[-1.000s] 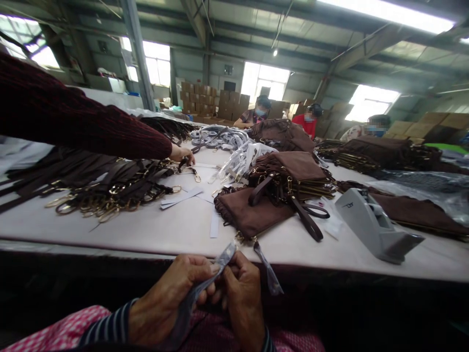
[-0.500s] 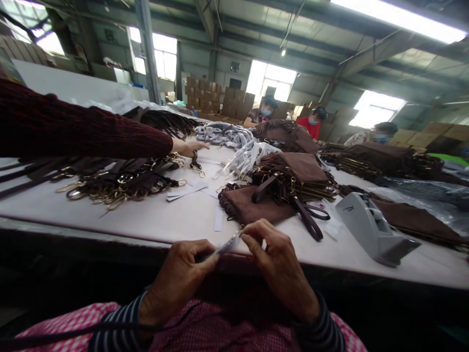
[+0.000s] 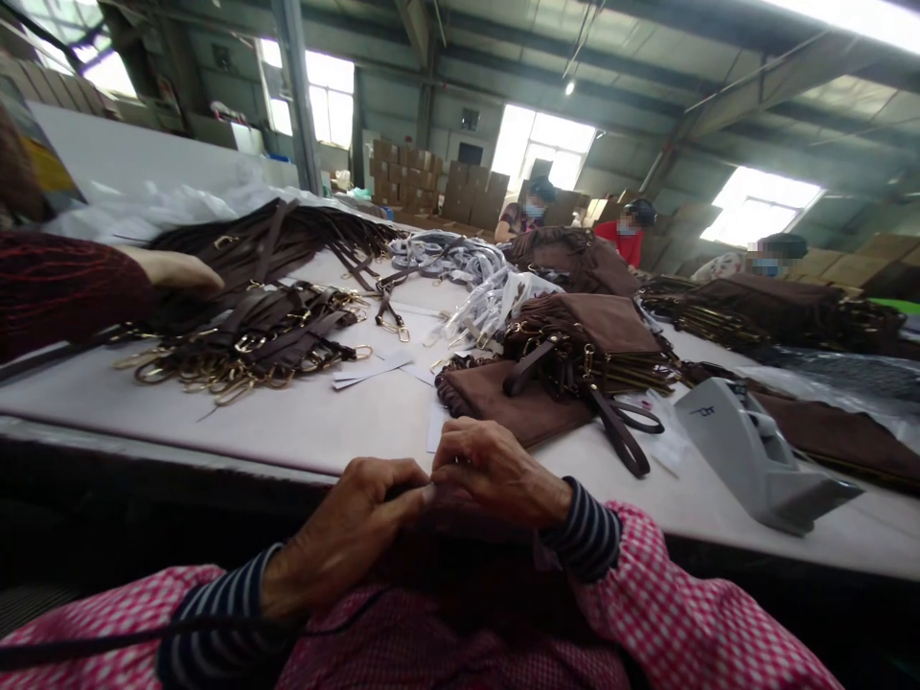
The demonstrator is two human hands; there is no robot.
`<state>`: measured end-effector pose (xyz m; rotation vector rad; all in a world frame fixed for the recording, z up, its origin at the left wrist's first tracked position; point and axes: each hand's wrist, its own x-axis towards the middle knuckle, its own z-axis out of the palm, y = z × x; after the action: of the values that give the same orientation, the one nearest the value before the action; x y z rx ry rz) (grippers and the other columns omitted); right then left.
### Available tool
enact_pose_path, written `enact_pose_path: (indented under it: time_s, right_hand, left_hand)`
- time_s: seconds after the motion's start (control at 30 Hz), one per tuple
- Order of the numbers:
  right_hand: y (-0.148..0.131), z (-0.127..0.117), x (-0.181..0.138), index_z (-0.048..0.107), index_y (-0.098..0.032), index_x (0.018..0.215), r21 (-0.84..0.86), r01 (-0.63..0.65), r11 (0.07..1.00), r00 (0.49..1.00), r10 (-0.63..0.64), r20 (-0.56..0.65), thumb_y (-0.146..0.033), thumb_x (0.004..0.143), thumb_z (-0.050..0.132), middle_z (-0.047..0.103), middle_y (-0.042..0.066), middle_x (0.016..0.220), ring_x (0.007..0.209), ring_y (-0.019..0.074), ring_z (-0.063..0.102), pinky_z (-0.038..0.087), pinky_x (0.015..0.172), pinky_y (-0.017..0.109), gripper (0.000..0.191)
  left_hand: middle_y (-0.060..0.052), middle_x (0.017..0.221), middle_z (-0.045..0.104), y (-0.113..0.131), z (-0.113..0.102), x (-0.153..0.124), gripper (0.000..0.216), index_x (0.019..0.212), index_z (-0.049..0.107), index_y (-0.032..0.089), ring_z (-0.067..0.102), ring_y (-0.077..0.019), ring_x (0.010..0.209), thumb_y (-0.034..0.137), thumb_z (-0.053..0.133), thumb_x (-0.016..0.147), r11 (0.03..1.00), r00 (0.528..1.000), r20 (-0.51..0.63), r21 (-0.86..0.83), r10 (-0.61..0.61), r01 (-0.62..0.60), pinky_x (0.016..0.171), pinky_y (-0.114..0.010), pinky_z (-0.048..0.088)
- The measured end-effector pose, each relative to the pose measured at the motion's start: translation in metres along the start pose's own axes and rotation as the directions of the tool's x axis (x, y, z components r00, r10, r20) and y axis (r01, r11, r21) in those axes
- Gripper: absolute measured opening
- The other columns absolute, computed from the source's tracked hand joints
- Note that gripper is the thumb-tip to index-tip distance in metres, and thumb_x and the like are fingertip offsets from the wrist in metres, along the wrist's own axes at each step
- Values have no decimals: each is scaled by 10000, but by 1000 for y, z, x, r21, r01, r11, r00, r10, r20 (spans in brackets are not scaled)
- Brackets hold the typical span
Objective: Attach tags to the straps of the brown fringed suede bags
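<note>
At the bottom centre of my view, the left hand (image 3: 352,532) reaches in with thumb and forefinger stretched toward the right hand (image 3: 495,470), whose fingers curl down beside that thumb. The fingertips cover whatever lies between them, so I cannot tell if either hand is clamped on something.

Just behind the right hand, right of the frame's middle, I have a brown bag (image 3: 514,395) lying flat on the pale table (image 3: 287,433). It looks matte and soft like suede, a dark chocolate shade, its left edge gathered into ruffled fringe; the right hand hides part of its near edge.

A dark strap loop (image 3: 616,441) lies by its right side, with a grey plastic device (image 3: 762,470) farther right. Behind the bag I see a stack of brown pouches (image 3: 596,326) edged in gold, and, at left centre, straps with gold clasps (image 3: 259,335). A co-worker's hand (image 3: 176,271) reaches over these from the left edge. Cartons (image 3: 406,177) stand at upper centre.
</note>
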<state>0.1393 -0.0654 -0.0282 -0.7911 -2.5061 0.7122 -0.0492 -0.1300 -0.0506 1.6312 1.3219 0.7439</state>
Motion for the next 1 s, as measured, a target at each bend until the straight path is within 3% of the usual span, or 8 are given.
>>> enact_pose_path:
  time_s: [0.07,0.2,0.37,0.53,0.7,0.83,0.9,1.0]
  right_hand:
    - [1,9,-4,671,-156,778,-55,59,997,996,-63,-61,-95,861,624,595,9,810,805,142,535,394,717,248,113]
    - [2,22,-7,631,-154,768,-54,70,996,980,-78,-183,-75,869,597,567,12,801,828,154,509,388,730,264,132]
    - [1,15,-5,632,-157,756,55,43,998,991,-35,-132,-123,920,575,558,-1,795,803,135,513,393,735,258,177]
    - [-7,17,-23,675,-186,1026,-57,73,996,982,-81,-168,-134,915,551,603,56,993,968,197,510,435,869,336,175]
    - [-15,44,-45,589,-194,1237,-213,-39,976,952,-28,-304,-119,886,540,579,101,1186,1089,258,469,431,928,417,362]
    - [-15,52,-50,571,-200,1293,-208,-69,976,939,-7,-344,-118,873,557,577,109,1223,1124,266,475,433,972,446,429]
    - [-13,46,-53,564,-225,1325,-119,-42,992,947,1,-322,-135,861,593,563,95,1276,1183,260,473,427,1026,447,474]
    - [-6,28,-60,512,-247,1401,81,-49,995,924,76,-375,-179,878,596,492,87,1399,1266,243,469,460,1035,400,534]
  left_hand:
    - [21,613,555,-4,-3,2,294,734,678,165,454,-122,571,398,559,868,990,997,61,-126,-49,56,522,-217,322]
    - [41,533,489,-10,-3,8,238,655,618,151,381,-92,500,334,599,807,967,990,54,-214,-128,137,473,-215,250]
    - [24,512,520,-10,-2,16,229,674,621,138,387,-82,458,356,644,740,905,971,37,-357,-235,233,453,-205,220]
    - [37,525,480,-9,-3,22,249,598,564,128,377,-51,460,286,749,651,758,954,91,-587,-286,284,452,-169,235]
    - [34,555,496,-14,4,25,262,653,604,112,370,-38,463,292,794,657,643,959,147,-716,-242,272,450,-152,243]
    - [36,566,505,-12,6,19,277,665,608,120,375,-44,476,324,793,690,704,972,98,-674,-212,222,452,-152,253]
    - [26,592,527,-10,1,14,273,697,631,119,406,-56,499,358,753,749,792,983,97,-583,-154,182,473,-160,289]
    - [-4,672,585,-7,-11,6,293,835,687,119,466,-92,529,411,671,821,914,976,197,-372,-95,164,503,-195,360]
